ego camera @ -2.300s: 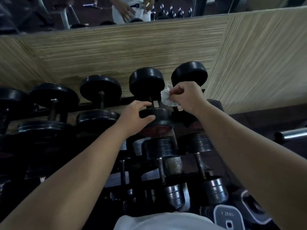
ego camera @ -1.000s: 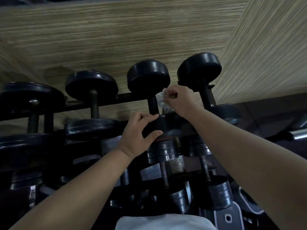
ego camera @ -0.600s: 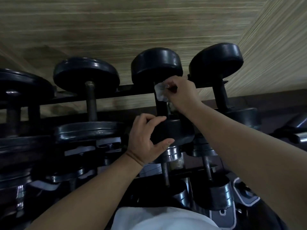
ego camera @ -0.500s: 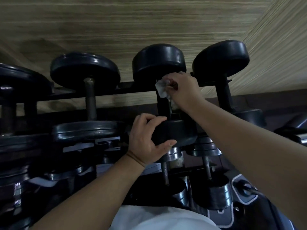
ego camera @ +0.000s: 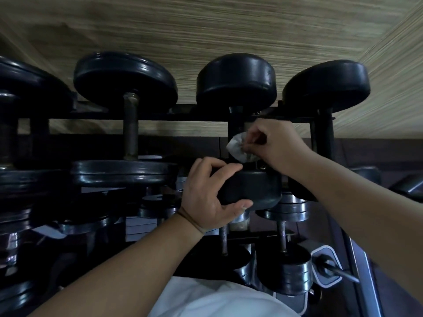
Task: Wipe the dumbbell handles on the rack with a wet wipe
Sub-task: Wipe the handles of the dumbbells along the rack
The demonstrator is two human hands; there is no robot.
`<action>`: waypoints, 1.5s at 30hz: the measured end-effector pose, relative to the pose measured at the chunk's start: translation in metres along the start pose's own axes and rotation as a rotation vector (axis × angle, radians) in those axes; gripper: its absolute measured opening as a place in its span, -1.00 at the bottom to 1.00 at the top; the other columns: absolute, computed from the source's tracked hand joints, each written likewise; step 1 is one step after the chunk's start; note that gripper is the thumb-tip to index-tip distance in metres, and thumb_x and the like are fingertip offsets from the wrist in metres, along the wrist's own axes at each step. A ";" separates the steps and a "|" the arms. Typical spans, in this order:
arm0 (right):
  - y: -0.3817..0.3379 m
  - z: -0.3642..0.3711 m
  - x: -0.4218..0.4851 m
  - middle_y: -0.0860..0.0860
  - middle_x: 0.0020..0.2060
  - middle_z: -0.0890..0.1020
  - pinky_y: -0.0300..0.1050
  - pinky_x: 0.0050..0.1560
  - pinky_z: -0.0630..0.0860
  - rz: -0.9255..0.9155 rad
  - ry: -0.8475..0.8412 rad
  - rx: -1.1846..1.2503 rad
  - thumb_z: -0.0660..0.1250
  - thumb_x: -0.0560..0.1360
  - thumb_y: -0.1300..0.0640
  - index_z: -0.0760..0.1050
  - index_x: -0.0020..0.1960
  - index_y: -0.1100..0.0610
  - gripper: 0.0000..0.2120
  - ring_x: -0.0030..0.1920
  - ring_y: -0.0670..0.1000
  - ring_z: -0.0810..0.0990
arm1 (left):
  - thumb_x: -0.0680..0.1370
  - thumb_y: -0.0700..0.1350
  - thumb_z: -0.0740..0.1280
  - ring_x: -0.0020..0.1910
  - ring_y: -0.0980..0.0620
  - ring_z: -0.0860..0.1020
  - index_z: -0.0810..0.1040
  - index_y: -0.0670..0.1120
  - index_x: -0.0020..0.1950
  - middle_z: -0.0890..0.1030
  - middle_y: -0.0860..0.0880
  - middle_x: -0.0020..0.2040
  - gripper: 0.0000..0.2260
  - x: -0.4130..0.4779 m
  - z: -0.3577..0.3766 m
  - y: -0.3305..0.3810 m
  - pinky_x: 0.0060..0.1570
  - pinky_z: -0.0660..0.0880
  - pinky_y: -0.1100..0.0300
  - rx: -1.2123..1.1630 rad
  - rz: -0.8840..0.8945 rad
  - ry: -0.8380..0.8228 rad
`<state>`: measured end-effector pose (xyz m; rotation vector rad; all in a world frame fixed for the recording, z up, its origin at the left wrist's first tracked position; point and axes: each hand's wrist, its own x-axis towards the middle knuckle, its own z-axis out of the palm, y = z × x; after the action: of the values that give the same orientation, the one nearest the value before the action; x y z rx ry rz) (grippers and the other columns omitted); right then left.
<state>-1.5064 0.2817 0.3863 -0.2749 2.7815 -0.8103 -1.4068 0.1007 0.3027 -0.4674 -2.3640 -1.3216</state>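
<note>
Looked way closer in than half a second back, with the dumbbells filling most of the view and the striped wall [ego camera: 206,26] only up top. Right hand [ego camera: 275,143] had dropped lower along the handle [ego camera: 235,124] of the third dumbbell on the top row, now sitting near the lower weight instead of right under the upper one. Fingers [ego camera: 254,136] pinched shut on the wet wipe [ego camera: 238,148], bunched into a small white wad and pressed against the handle's right side, just above the near weight [ego camera: 251,188]. Hard to tell how much of the wipe actually wrapped round the bar, pretty dark in there.

Left hand [ego camera: 209,193] hadn't really shifted: same grip on that near weight, fingertips hooked over its top edge, thumb under the bottom rim, so curled on the weight rather than spread wide. Thin band at the wrist.

Far weight [ego camera: 237,81] of the same dumbbell sat against the wall, with another dumbbell [ego camera: 326,85] just to its right and a flatter plate-type one [ego camera: 126,81] to the left. Black rack bar [ego camera: 183,115] ran across behind the handles. Chrome dumbbells [ego camera: 286,268] down on the lower tier, white shirt [ego camera: 217,300] at the bottom edge.
</note>
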 end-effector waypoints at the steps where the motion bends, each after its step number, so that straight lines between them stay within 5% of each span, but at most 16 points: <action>1: 0.002 0.000 0.002 -0.13 -0.25 0.60 -0.21 -0.15 0.51 0.031 0.060 0.002 0.57 0.41 0.11 0.60 -0.17 0.02 -0.86 -0.21 -0.17 0.56 | 0.57 0.41 0.21 -0.02 -0.08 0.52 0.61 -0.11 0.27 0.57 -0.16 0.02 -0.36 0.000 0.000 0.000 0.04 0.46 0.14 0.004 0.000 0.000; 6: -0.001 -0.003 0.012 -0.02 -0.03 0.59 -0.40 -0.09 0.43 0.002 0.318 -0.045 0.49 0.49 0.15 0.71 -0.04 0.11 -0.93 -0.05 -0.08 0.55 | 0.57 0.41 0.22 -0.01 -0.07 0.51 0.61 -0.12 0.29 0.56 -0.16 0.03 -0.36 -0.002 0.001 -0.002 0.04 0.46 0.11 0.006 0.002 -0.009; 11: -0.009 -0.002 0.007 0.02 0.09 0.62 -0.37 0.08 0.45 -0.063 0.197 -0.100 0.37 0.51 0.30 0.65 0.20 0.14 -0.72 0.07 -0.04 0.58 | 0.57 0.41 0.22 -0.02 -0.08 0.52 0.60 -0.10 0.30 0.56 -0.17 0.03 -0.37 -0.002 0.000 -0.002 0.04 0.47 0.10 0.012 0.002 -0.009; 14: -0.014 -0.005 0.011 -0.06 -0.06 0.67 -0.12 0.11 0.59 -0.045 0.224 -0.039 0.45 0.51 0.20 0.65 0.13 0.10 -0.80 -0.01 -0.07 0.64 | 0.57 0.40 0.22 -0.02 -0.07 0.52 0.65 -0.17 0.27 0.57 -0.16 0.02 -0.33 -0.002 0.000 -0.001 0.04 0.46 0.14 0.020 0.006 0.002; 18: -0.020 -0.006 0.023 -0.11 -0.11 0.62 -0.13 0.03 0.55 -0.077 0.136 -0.127 0.47 0.49 0.12 0.61 0.18 0.07 -0.73 -0.05 -0.06 0.60 | 0.57 0.41 0.21 -0.03 -0.06 0.52 0.67 -0.18 0.25 0.57 -0.15 0.00 -0.31 -0.002 0.000 -0.001 0.04 0.45 0.16 0.026 0.000 0.015; 27: -0.013 -0.006 0.035 0.08 0.25 0.52 -0.24 0.11 0.36 -0.294 -0.004 -0.319 0.40 0.55 0.17 0.66 0.16 0.18 -0.78 0.18 0.06 0.55 | 0.56 0.44 0.17 -0.06 -0.07 0.50 0.68 -0.17 0.25 0.55 -0.13 -0.01 -0.28 -0.002 0.001 -0.001 -0.02 0.48 0.07 0.038 -0.008 0.006; 31: -0.016 -0.007 0.037 0.05 0.08 0.57 -0.21 0.04 0.39 -0.348 -0.005 -0.285 0.40 0.51 0.25 0.62 0.24 0.13 -0.70 0.02 -0.03 0.53 | 0.56 0.45 0.17 -0.05 -0.08 0.50 0.67 -0.16 0.26 0.54 -0.14 -0.01 -0.27 -0.002 0.001 -0.002 -0.02 0.48 0.05 0.044 -0.012 -0.004; 35: -0.019 -0.009 0.033 -0.03 -0.08 0.51 -0.23 -0.12 0.35 -0.390 -0.025 -0.294 0.43 0.51 0.22 0.69 0.08 0.12 -0.83 -0.12 -0.07 0.48 | 0.55 0.45 0.17 -0.05 -0.06 0.49 0.67 -0.16 0.25 0.54 -0.14 -0.02 -0.27 -0.001 0.001 -0.002 -0.03 0.48 0.10 0.039 -0.010 0.002; 38: -0.023 -0.017 0.027 -0.07 -0.16 0.49 -0.25 -0.19 0.36 -0.388 -0.215 -0.376 0.47 0.48 0.16 0.73 -0.08 0.06 -0.93 -0.14 0.00 0.55 | 0.55 0.46 0.16 -0.04 -0.06 0.50 0.67 -0.16 0.25 0.54 -0.13 -0.01 -0.27 -0.001 0.001 -0.003 -0.03 0.48 0.09 0.040 -0.008 0.004; 41: -0.028 -0.017 0.022 0.00 -0.16 0.55 -0.06 -0.08 0.52 -0.404 -0.411 -0.530 0.44 0.50 0.11 0.73 -0.10 0.06 -0.91 -0.11 0.07 0.59 | 0.55 0.46 0.16 -0.03 -0.07 0.51 0.65 -0.13 0.26 0.55 -0.13 0.01 -0.28 -0.002 0.002 -0.003 -0.02 0.49 0.08 0.036 -0.013 -0.003; 45: -0.023 -0.017 0.022 -0.11 -0.11 0.62 -0.32 -0.14 0.49 -0.173 -0.233 -0.283 0.50 0.47 0.10 0.61 0.14 0.03 -0.75 -0.10 -0.07 0.61 | 0.55 0.46 0.16 -0.03 -0.06 0.51 0.67 -0.15 0.26 0.56 -0.13 0.01 -0.27 -0.002 0.001 -0.003 -0.02 0.50 0.07 0.032 -0.015 0.000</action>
<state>-1.5291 0.2659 0.4096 -0.6240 2.6690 -0.3843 -1.4069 0.1005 0.2993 -0.4407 -2.3900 -1.2878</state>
